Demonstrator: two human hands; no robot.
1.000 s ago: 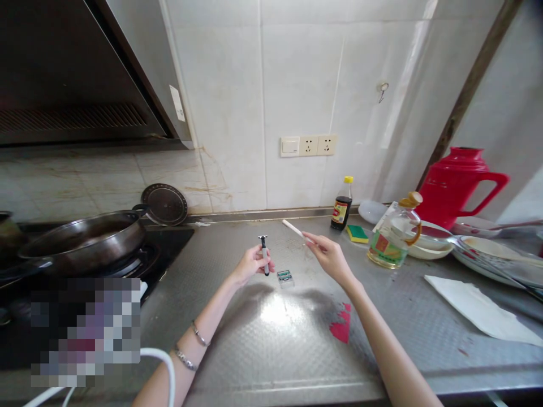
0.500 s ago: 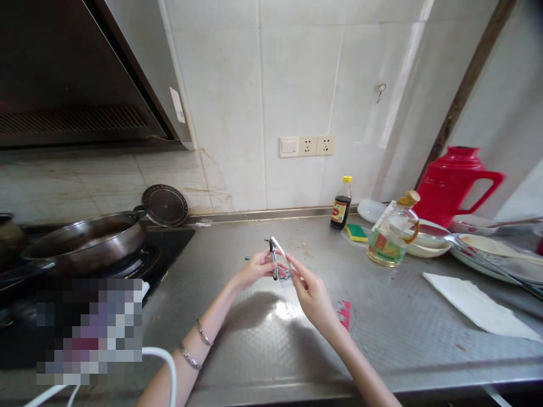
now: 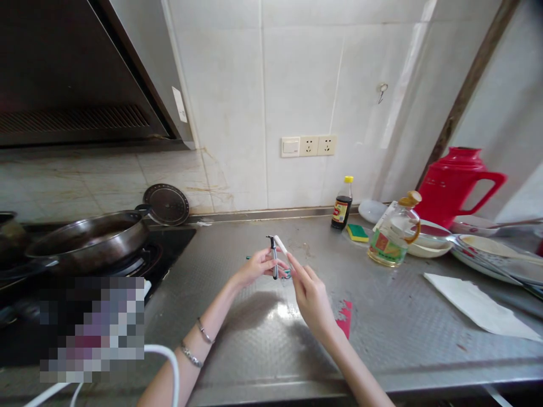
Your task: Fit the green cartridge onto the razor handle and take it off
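Note:
My left hand (image 3: 254, 268) is closed around a slim grey-and-black tool (image 3: 274, 261), held upright, with a small dark crosswise head on top; its exact kind is too small to tell. In my right hand (image 3: 311, 291) a thin white stick (image 3: 280, 245) is pinched, slanting up and left so that its tip comes close to the tool's head. Whether the two touch I cannot tell. Small teal-and-clear bits (image 3: 287, 275) show just below the left fingertips, partly hidden. Both hands are above the steel counter (image 3: 254, 362).
Left: a steel pan (image 3: 91, 240) on the black stove, and a white cable (image 3: 167, 356). Right: a dark sauce bottle (image 3: 340, 210), a sponge (image 3: 357, 233), an oil jug (image 3: 388, 246), a red thermos (image 3: 452, 186), stacked dishes and a white paper (image 3: 475, 305). A torn red sticker (image 3: 345, 319) lies near my right wrist.
The white stick in my right hand has turned and now shows straighter and thicker beside the tool. My right hand has shifted slightly; my left stays nearly still.

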